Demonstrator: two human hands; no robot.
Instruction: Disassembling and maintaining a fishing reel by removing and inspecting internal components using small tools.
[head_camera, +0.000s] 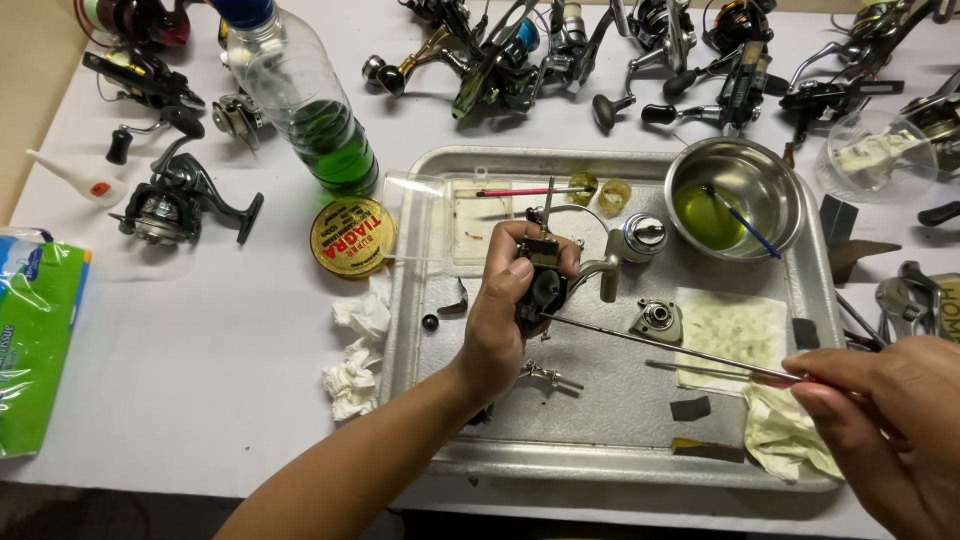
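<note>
Here we grip the dark reel body (541, 285) in our left hand (500, 320), fingers wrapped around it, above the metal tray (600, 420) on the desk (200, 340). Our right hand (885, 420) pinches long tweezers (680, 350), tips touching the reel body.

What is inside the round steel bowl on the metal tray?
The round steel bowl holds yellow-green liquid and a thin blue-handled brush; its tip is submerged and unseen.

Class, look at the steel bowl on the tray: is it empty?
No. The steel bowl on the metal tray holds a pool of yellow-green liquid, with a blue-handled brush resting in it.
</note>
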